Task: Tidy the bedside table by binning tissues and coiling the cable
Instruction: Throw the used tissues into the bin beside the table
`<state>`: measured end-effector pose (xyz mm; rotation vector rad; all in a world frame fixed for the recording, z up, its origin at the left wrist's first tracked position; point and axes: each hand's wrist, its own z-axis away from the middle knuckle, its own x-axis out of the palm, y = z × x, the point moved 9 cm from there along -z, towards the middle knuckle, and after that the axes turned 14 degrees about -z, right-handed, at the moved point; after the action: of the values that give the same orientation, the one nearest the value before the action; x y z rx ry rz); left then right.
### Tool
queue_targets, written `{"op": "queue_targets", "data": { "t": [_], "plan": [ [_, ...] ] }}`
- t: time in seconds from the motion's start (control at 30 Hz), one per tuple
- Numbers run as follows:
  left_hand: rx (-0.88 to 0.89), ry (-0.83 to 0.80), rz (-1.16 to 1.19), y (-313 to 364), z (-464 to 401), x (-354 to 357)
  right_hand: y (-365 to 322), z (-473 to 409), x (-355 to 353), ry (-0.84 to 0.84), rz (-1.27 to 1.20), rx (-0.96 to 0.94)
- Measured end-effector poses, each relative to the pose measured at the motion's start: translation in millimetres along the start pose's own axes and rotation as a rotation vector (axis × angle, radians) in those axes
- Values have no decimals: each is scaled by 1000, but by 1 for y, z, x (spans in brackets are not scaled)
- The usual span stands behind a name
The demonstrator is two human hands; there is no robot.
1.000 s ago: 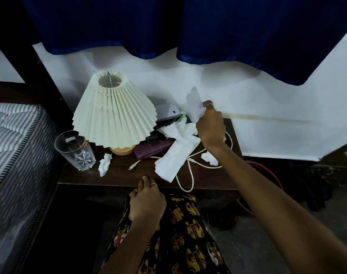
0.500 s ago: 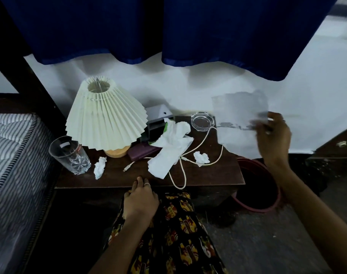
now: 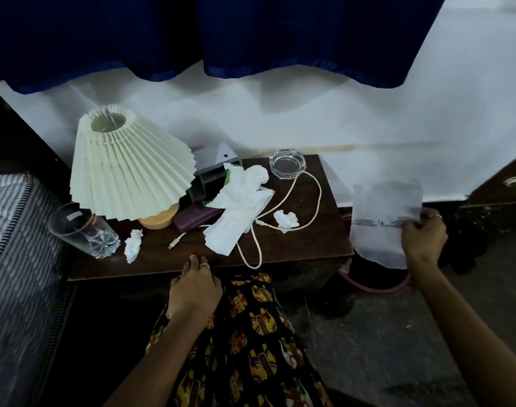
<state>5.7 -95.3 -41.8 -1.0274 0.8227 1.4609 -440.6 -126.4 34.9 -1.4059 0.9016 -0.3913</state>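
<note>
My right hand (image 3: 423,236) pinches a flat white tissue sheet (image 3: 383,221) that hangs right of the table, above a red-rimmed bin (image 3: 377,287). The dark wooden bedside table (image 3: 306,248) holds a large loose tissue (image 3: 240,207) at its middle, a small crumpled tissue (image 3: 286,220) to its right and another crumpled tissue (image 3: 133,245) at the front left. A white cable (image 3: 292,195) loops across the tabletop and over the front edge. My left hand (image 3: 195,289) rests at the table's front edge, fingers apart, holding nothing.
A pleated cream lamp (image 3: 127,168) stands at the back left with a drinking glass (image 3: 83,230) in front of it. A glass ashtray (image 3: 287,164), a grey box (image 3: 214,168) and a maroon case (image 3: 196,218) also sit on the table. A striped mattress (image 3: 15,259) lies left.
My right hand lifted the tissue sheet from the back of the table and carried it right and down to a spot over the bin. My left hand stayed put.
</note>
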Motion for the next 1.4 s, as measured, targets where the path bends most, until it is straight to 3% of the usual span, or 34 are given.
{"op": "queue_targets", "data": {
  "t": [0.5,0.67,0.8,0.97,1.2,1.27,1.4],
  "plan": [
    [-28,19,-30,4,-6,2,80,-23,18,-30,66,230],
    [-32,15,-63,6,-8,2,84,-21,20,-65,101,206],
    [-25,6,-76,8,-8,2,57,-17,37,-137,113,81],
    [-22,0,-73,7,-9,3,-3,14,97,-330,79,-142],
    [-3,-8,-49,12,-9,2,-19,94,210,-961,369,-286],
    [2,-7,-36,9,-10,4,-16,109,228,-1028,414,-268],
    [3,-2,-21,5,-10,6,-9,117,246,-1007,559,-334]
  ]
}}
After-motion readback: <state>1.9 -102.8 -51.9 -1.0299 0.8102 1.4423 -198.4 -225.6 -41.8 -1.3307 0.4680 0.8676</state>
